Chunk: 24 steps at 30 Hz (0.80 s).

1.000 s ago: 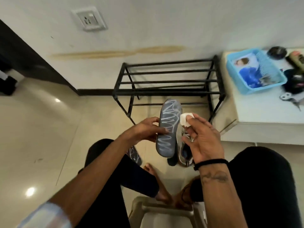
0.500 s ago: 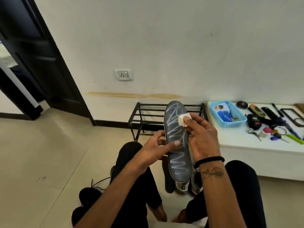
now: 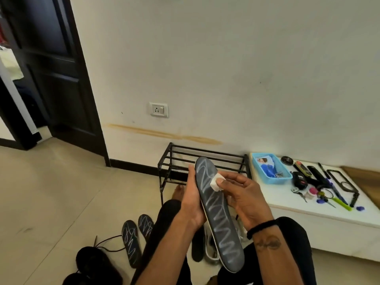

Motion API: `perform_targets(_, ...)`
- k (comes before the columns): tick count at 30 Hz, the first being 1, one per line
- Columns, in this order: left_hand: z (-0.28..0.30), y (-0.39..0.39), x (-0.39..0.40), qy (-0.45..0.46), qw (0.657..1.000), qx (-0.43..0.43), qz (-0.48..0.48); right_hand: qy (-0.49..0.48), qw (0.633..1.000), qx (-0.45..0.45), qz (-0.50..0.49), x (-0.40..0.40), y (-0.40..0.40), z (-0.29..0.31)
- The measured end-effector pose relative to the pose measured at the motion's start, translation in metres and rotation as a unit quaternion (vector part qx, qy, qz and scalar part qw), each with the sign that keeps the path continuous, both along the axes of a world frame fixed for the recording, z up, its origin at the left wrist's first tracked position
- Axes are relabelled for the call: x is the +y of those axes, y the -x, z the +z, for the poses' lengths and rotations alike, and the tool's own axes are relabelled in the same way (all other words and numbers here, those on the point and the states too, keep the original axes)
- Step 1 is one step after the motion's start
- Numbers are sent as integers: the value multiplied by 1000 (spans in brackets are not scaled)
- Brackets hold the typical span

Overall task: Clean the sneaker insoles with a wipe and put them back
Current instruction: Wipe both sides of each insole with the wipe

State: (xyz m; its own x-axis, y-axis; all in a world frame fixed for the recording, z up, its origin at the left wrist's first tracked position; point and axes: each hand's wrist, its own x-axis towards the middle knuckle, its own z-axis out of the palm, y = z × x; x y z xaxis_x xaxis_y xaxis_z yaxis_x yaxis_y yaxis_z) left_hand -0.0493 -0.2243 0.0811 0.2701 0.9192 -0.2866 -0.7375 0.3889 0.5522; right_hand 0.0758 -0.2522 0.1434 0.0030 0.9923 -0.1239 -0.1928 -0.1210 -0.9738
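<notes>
A dark grey insole (image 3: 218,214) with white scribbled lines is held up in front of me, toe end away from me. My left hand (image 3: 192,198) grips its left edge from behind. My right hand (image 3: 242,196) pinches a small folded white wipe (image 3: 278,183) against the insole's upper right edge. Two more scribbled insoles (image 3: 131,243) lie on the floor at lower left, beside black sneakers (image 3: 92,264). A white-soled sneaker (image 3: 209,246) is partly hidden under the held insole.
A black metal shoe rack (image 3: 205,161) stands against the wall ahead. To the right, a low white table (image 3: 308,210) carries a blue basket (image 3: 271,168), keys, pens and small tools. A dark door (image 3: 51,68) stands open at left.
The view has tilted upward, showing more wall and door. My left hand shifted from the insole's front to gripping its left edge. The wipe moved a little down the right edge.
</notes>
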Motion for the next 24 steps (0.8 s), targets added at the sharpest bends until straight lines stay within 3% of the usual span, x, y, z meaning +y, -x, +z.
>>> perform_targets(9, -53, -12, -9, 67, 992, -103, -13, -19, 994, -65, -86, 23, 3, -19)
perform_targets(16, -63, -4, 3, 86, 990, -111, -16, -11, 985, -149, -89, 45, 8, -45)
perform_targets(19, -68, 1, 7, 77, 994, -77, -2, -19, 978, -188, -91, 60, 17, -55)
perform_targets(24, -76, 12, 19, 87, 995, -46, 8, -92, 943, -311, -75, 93, 40, -66)
